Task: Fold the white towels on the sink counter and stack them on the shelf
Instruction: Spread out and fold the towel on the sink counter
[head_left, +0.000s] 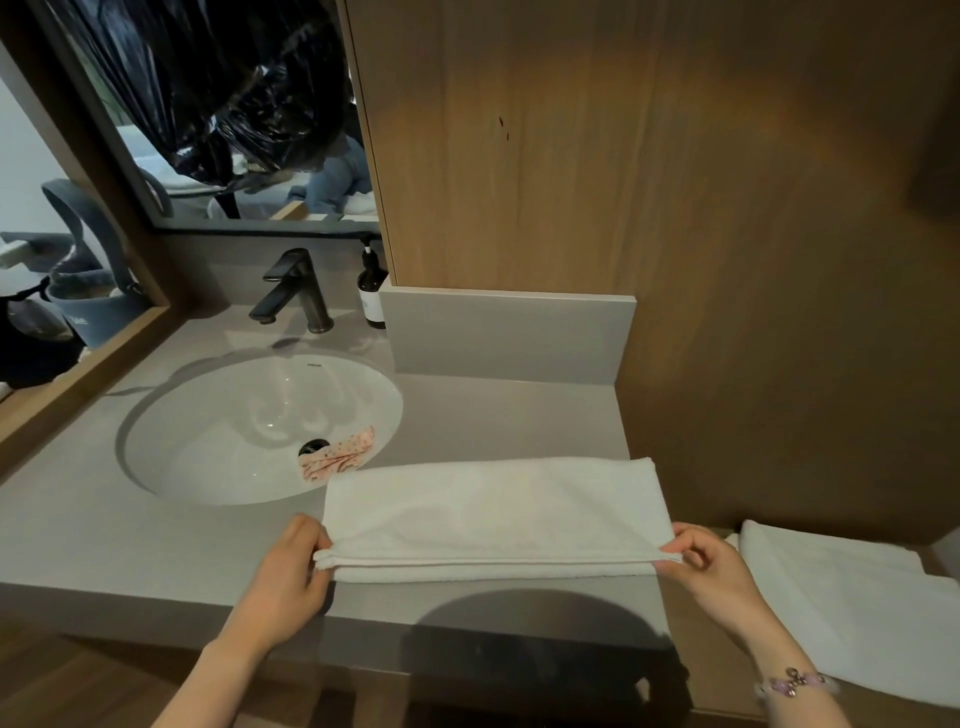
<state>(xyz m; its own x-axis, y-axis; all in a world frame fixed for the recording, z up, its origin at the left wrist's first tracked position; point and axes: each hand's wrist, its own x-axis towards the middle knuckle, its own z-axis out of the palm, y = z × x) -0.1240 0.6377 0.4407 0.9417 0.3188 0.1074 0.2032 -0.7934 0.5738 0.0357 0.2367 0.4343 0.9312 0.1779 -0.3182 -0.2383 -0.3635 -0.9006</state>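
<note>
The white towel (488, 514) lies folded into a long, smooth band on the grey table (156, 545), just right of the sink basin (218, 441). Its near edge shows stacked layers, though how many is hard to tell. The left hand (291, 587) has its grip pinched on the near-left corner. The right hand (711, 566), a beaded bracelet (795, 685) on its wrist, has its grip pinched on the near-right corner, which reaches past the table's end.

A second white towel (852, 608) lies on the lower wooden shelf (727, 691) to the right, cut off by the frame edge. The basin holds a pink dotted cloth (337, 454) that partly covers the drain.

That makes two white towels, one pink cloth, one dark faucet (296, 291) and one brown pump bottle (372, 291).
</note>
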